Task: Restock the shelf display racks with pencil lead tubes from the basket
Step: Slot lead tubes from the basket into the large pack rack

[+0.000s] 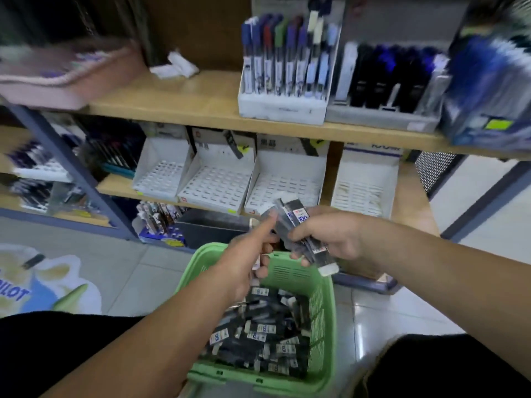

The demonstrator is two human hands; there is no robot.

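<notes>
Empty racks lie straight beyond the held tubes.
White display racks (284, 188) sit on the shelf (115, 185), far of the green basket (324, 311). The right hand (336, 237) wraps its grip round a bundle of pencil lead tubes (298, 225), long axis slanting far-left toward them. I cannot tell the left hand (244, 262) grip.

On lower shelf (120, 186) — four white slotted racks (218, 186); on upper shelf (178, 101) — pen boxes (283, 106); green basket (324, 311) on tiled floor (129, 271).
</notes>
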